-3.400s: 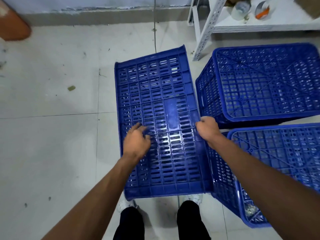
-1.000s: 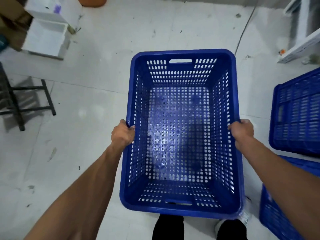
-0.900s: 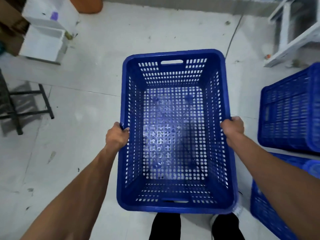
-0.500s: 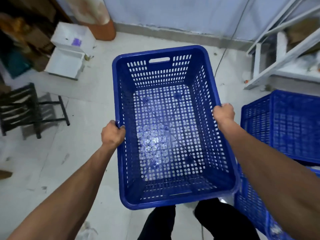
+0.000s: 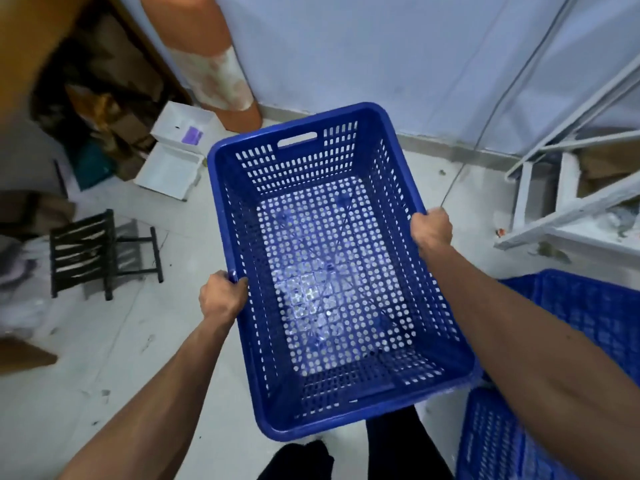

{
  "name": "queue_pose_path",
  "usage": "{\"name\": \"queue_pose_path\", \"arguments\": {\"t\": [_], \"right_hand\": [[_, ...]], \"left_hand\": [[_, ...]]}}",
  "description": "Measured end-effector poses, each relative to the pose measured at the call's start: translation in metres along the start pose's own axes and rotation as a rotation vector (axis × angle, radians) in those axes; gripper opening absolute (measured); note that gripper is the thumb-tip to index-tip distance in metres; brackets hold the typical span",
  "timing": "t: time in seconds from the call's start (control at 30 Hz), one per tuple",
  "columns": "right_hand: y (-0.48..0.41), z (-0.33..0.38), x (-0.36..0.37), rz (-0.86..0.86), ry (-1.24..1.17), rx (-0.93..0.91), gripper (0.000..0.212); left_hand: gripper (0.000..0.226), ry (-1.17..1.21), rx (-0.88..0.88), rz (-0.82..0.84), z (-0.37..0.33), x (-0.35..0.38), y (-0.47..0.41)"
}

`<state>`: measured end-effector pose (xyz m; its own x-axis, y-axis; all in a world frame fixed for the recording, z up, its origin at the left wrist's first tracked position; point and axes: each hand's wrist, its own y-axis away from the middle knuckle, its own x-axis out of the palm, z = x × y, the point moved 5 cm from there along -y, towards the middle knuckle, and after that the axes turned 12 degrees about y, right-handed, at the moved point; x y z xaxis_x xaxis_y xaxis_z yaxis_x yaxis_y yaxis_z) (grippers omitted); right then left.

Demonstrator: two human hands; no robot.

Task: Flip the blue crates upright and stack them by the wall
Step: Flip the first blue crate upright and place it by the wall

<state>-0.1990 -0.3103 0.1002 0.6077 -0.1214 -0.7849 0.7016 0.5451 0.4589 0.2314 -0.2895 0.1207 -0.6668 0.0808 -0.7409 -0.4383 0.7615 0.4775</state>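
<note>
An upright, empty blue perforated crate [image 5: 332,271] hangs above the floor in front of me, its open top facing up. My left hand [image 5: 221,296] grips its left long rim. On the opposite rim my right hand [image 5: 431,228] holds on. The crate's far end with the handle slot points toward the pale wall [image 5: 381,50]. Two more blue crates stand at the right: one [image 5: 588,306] behind my right forearm and one [image 5: 498,441] at the lower right corner.
A white metal shelf frame [image 5: 561,188] stands at the right against the wall. A black folding stool [image 5: 93,251] and white boxes [image 5: 176,157] lie at the left, beside cardboard clutter. An orange-and-white cylinder [image 5: 214,64] leans at the wall. A cable [image 5: 485,119] runs down the wall.
Since the earliest frame the crate was turned open-side up and lifted. Over the last second I carried it closer to the wall, and the view rose to show more wall.
</note>
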Motion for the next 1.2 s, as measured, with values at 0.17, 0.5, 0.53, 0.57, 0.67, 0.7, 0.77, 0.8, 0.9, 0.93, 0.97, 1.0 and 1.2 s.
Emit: {"name": "queue_pose_path", "arguments": {"t": [0.17,0.5,0.53,0.57,0.67,0.7,0.77,0.8,0.9,0.93,0.97,1.0,1.2], "right_hand": [[-0.062,0.071,-0.003,0.019,0.105,-0.094,0.029],[-0.17,0.236,0.045,0.041,0.279,-0.338,0.022],[-0.181,0.252,0.053,0.039,0.3,-0.358,0.019],[-0.191,0.267,0.06,0.026,0.319,-0.375,0.019],[-0.226,0.304,0.085,-0.019,0.368,-0.4,0.027],[-0.239,0.314,0.095,-0.024,0.388,-0.406,0.029],[-0.265,0.334,0.11,-0.042,0.432,-0.421,0.029],[-0.278,0.342,0.117,-0.052,0.459,-0.435,0.028],[-0.307,0.364,0.139,-0.05,0.542,-0.499,0.029],[-0.319,0.371,0.146,-0.055,0.569,-0.519,0.03],[-0.332,0.378,0.154,-0.058,0.593,-0.538,0.031],[-0.343,0.383,0.16,-0.06,0.614,-0.56,0.031],[-0.423,0.399,0.21,-0.102,0.697,-0.729,0.034]], "left_hand": [[0.033,0.056,-0.162,0.004,-0.036,0.022,-0.017],[0.033,0.227,-0.37,0.084,-0.077,0.086,-0.121],[0.032,0.266,-0.387,0.106,-0.083,0.093,-0.135],[0.031,0.302,-0.402,0.131,-0.089,0.1,-0.149],[0.031,0.359,-0.461,0.234,-0.104,0.123,-0.191],[0.034,0.385,-0.481,0.251,-0.106,0.132,-0.206],[0.04,0.445,-0.528,0.268,-0.113,0.151,-0.233],[0.041,0.463,-0.548,0.288,-0.117,0.161,-0.247],[0.043,0.486,-0.581,0.376,-0.131,0.189,-0.276],[0.043,0.5,-0.589,0.418,-0.137,0.201,-0.286],[0.043,0.507,-0.598,0.445,-0.142,0.213,-0.296],[0.043,0.513,-0.606,0.456,-0.144,0.224,-0.306],[0.042,0.597,-0.654,0.437,-0.152,0.303,-0.347]]}}
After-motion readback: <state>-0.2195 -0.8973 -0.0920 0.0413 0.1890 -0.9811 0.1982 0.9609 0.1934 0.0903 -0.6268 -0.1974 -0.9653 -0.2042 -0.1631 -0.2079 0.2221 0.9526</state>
